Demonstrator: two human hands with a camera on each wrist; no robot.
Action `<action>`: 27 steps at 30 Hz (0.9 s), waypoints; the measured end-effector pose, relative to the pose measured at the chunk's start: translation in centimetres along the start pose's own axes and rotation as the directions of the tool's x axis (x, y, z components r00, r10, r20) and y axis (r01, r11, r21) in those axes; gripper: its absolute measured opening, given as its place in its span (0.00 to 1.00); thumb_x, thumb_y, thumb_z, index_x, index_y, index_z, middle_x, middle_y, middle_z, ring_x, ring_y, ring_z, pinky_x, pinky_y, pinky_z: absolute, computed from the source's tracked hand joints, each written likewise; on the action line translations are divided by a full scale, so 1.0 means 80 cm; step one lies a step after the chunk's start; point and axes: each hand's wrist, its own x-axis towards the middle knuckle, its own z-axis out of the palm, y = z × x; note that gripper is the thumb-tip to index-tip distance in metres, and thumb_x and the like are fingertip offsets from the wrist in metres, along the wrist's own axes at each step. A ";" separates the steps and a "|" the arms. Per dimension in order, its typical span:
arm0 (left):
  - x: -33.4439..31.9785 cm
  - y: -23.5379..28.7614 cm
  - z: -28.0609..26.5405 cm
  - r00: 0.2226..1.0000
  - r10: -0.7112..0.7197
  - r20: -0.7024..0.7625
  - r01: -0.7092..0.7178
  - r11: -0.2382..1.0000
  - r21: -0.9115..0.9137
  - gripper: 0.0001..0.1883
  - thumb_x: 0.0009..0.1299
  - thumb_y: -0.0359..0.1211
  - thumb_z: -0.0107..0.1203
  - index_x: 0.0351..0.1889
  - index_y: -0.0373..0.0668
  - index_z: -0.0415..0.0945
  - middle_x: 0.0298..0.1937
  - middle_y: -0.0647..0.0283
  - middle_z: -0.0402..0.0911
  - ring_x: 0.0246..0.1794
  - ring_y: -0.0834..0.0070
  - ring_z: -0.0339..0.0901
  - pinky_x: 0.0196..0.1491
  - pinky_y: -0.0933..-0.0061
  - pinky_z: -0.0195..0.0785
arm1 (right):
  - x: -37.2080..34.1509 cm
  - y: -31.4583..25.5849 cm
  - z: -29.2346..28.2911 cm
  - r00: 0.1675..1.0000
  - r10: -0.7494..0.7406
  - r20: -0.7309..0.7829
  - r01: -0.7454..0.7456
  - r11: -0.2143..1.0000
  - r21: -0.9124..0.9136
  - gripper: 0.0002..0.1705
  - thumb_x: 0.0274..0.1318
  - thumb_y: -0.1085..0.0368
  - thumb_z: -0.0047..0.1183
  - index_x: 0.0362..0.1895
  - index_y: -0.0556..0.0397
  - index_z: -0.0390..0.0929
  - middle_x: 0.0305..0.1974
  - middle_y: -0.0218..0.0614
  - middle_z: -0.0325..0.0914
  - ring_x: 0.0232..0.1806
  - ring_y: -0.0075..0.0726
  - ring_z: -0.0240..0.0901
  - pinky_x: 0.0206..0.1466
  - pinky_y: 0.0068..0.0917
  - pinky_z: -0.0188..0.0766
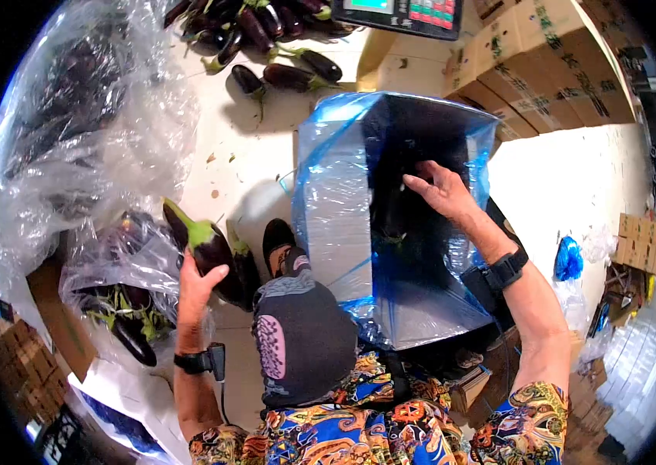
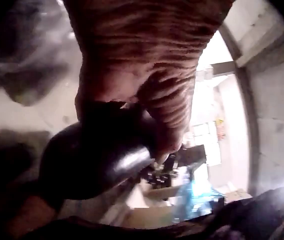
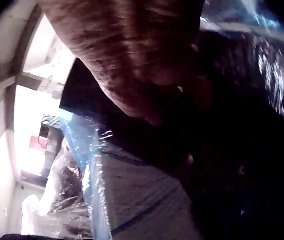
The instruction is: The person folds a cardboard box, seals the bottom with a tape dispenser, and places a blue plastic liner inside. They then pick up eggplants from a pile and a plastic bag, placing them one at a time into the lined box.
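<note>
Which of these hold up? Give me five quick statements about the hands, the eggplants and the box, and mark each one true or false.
1. The left hand holds an eggplant with a green stem end. True.
2. The right hand is over the loose eggplant heap. False: it is at the opening of the box.
3. Blue-tinged plastic covers parts of the box. True.
4. Every eggplant is inside the box. False: a heap of loose eggplants lies on the pale floor.
5. The display on the keypad device is dark. False: it is lit blue-green.
</note>
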 end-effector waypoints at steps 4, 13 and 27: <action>0.019 0.150 0.056 0.959 0.209 0.191 -0.187 0.974 -0.125 0.40 0.53 0.44 0.63 0.62 0.33 0.64 0.51 0.60 0.75 0.50 0.70 0.74 0.55 0.69 0.68 | -0.045 -0.102 -0.052 0.967 -0.099 0.235 -0.032 0.867 0.497 0.36 0.59 0.50 0.58 0.66 0.56 0.65 0.63 0.40 0.68 0.61 0.34 0.67 0.62 0.33 0.66; 0.027 0.311 0.207 0.604 0.249 0.757 -0.622 0.742 0.252 0.42 0.60 0.41 0.65 0.70 0.38 0.57 0.49 0.54 0.81 0.50 0.70 0.78 0.54 0.67 0.70 | -0.100 -0.168 -0.105 0.953 -0.301 0.006 0.219 0.707 0.672 0.46 0.47 0.54 0.69 0.66 0.56 0.60 0.55 0.40 0.73 0.57 0.35 0.70 0.63 0.34 0.65; 0.039 0.037 0.059 0.945 -0.124 0.303 0.084 0.986 0.141 0.26 0.72 0.39 0.52 0.64 0.36 0.66 0.47 0.54 0.81 0.43 0.73 0.80 0.46 0.75 0.73 | -0.037 -0.055 0.052 0.960 0.010 0.278 0.055 0.972 -0.227 0.50 0.52 0.38 0.55 0.71 0.52 0.53 0.48 0.66 0.76 0.52 0.68 0.74 0.56 0.50 0.71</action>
